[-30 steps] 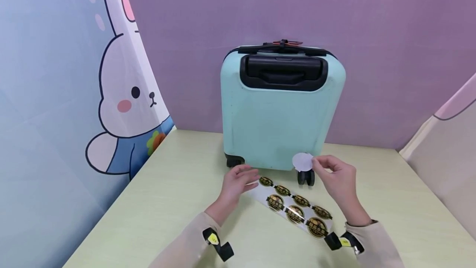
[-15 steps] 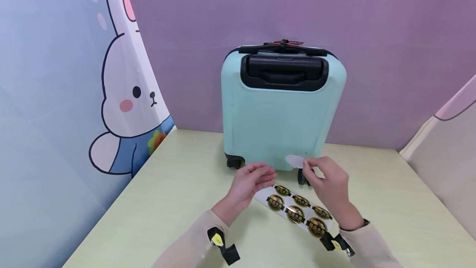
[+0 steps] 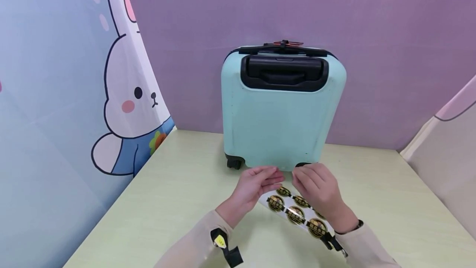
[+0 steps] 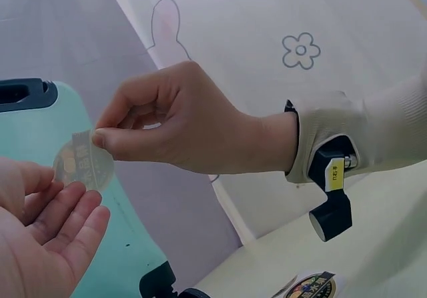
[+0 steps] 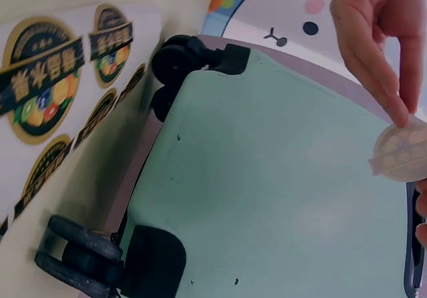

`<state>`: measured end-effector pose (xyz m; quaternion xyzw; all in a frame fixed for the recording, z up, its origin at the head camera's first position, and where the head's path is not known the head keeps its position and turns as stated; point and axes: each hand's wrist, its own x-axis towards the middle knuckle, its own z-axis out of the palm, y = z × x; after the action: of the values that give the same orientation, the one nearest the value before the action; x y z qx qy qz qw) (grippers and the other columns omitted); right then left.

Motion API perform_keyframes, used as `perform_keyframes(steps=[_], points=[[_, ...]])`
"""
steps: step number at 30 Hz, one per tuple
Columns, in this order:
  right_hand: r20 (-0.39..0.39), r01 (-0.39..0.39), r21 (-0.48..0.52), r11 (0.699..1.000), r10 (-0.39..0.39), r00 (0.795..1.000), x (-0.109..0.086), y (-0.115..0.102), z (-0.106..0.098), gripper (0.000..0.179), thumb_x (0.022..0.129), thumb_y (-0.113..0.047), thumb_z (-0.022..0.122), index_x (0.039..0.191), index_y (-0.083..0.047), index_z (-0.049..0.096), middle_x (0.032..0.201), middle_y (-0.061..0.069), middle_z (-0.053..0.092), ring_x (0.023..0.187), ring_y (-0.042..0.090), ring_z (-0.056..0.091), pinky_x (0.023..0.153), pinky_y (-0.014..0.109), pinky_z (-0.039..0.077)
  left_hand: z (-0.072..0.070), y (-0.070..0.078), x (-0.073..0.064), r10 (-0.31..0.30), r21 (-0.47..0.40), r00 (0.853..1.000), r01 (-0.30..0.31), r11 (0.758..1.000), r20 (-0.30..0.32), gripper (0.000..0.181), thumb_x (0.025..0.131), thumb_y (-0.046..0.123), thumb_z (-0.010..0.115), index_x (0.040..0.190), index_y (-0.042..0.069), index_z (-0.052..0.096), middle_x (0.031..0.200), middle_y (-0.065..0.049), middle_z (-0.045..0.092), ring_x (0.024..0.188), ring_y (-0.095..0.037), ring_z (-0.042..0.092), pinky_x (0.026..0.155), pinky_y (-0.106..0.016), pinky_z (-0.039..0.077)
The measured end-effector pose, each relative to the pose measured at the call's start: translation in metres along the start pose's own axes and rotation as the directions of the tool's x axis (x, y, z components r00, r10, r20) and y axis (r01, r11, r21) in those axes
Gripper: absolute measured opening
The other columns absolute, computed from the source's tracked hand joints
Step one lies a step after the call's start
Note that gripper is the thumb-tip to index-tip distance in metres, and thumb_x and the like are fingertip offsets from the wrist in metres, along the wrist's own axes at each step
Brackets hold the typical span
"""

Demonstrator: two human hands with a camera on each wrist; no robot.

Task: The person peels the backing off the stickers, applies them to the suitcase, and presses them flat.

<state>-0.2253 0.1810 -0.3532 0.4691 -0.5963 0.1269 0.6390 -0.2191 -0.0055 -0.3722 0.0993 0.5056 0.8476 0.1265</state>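
Note:
A round, translucent sticker (image 4: 93, 168) with a dark band across it is held up in front of the suitcase. My right hand (image 4: 180, 121) pinches its upper edge between thumb and fingertip. My left hand (image 3: 258, 189) is at the sticker's opposite edge, fingers loosely extended and fingertips overlapping it in the left wrist view. In the right wrist view the sticker (image 5: 403, 151) lies under the left hand's fingertips (image 5: 399, 117). The mint-green suitcase (image 3: 275, 127) stands upright behind both hands. Below them a sheet of round black-and-gold stickers (image 3: 295, 215) lies on the table, partly covered by the right hand.
The pale table (image 3: 186, 168) meets a purple cloth backdrop (image 3: 390, 73) behind the suitcase. A blue cloth with a rabbit print (image 3: 130, 94) hangs at left. The suitcase's caster wheels (image 5: 80, 258) stand close to the sticker sheet.
My right hand has moved left with the sticker and turned so that its back faces the head camera. My left hand has moved right, toward it. The sheet and suitcase have stayed in place.

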Motion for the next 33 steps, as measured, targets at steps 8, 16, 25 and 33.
perform_keyframes(steps=[8, 16, 25, 33], points=[[-0.019, 0.121, 0.046, 0.992, -0.12, 0.993, 0.008, -0.002, -0.003, 0.024, 0.096, 0.001, 0.054, 0.079, 0.006, 0.069, 0.073, 0.014, 0.069, 0.061, 0.027, 0.064, 0.053, 0.039, 0.053, 0.0, 0.001, 0.0, -0.008, -0.017, 1.0, 0.008, 1.0, -0.002, 0.015, 0.099, 0.005, 0.06, 0.104, -0.004, 0.071, 0.092, -0.011, 0.074, 0.087, -0.018, 0.072, 0.084, -0.034, 0.059], [0.12, 0.232, 0.05, 0.972, -0.236, 0.964, -0.007, 0.0, -0.006, 0.026, 0.102, 0.001, 0.049, 0.088, 0.003, 0.07, 0.082, 0.012, 0.072, 0.071, 0.027, 0.067, 0.061, 0.039, 0.054, -0.003, -0.002, 0.0, -0.019, -0.042, 1.0, 0.018, 0.999, -0.005, 0.013, 0.098, 0.002, 0.058, 0.1, 0.0, 0.071, 0.085, -0.006, 0.072, 0.08, -0.017, 0.071, 0.084, -0.036, 0.059], [0.208, 0.308, 0.037, 0.951, -0.309, 0.928, -0.025, 0.006, -0.008, 0.03, 0.104, 0.002, 0.043, 0.093, 0.003, 0.071, 0.089, 0.013, 0.073, 0.079, 0.026, 0.069, 0.07, 0.04, 0.056, -0.005, -0.005, 0.001, -0.009, 0.005, 1.0, 0.009, 1.0, -0.021, 0.022, 0.095, -0.002, 0.061, 0.114, -0.013, 0.064, 0.085, -0.006, 0.072, 0.077, -0.015, 0.071, 0.084, -0.035, 0.059], [0.253, 0.319, 0.057, 0.946, -0.323, 0.912, -0.031, 0.009, -0.01, 0.03, 0.105, 0.0, 0.041, 0.099, 0.002, 0.07, 0.095, 0.013, 0.073, 0.085, 0.025, 0.069, 0.075, 0.041, 0.056, -0.007, -0.01, 0.002, 0.001, 0.012, 0.998, 0.0, 1.0, -0.068, 0.018, 0.095, -0.003, 0.061, 0.11, -0.012, 0.065, 0.081, -0.005, 0.07, 0.074, -0.014, 0.07, 0.082, -0.035, 0.06]])
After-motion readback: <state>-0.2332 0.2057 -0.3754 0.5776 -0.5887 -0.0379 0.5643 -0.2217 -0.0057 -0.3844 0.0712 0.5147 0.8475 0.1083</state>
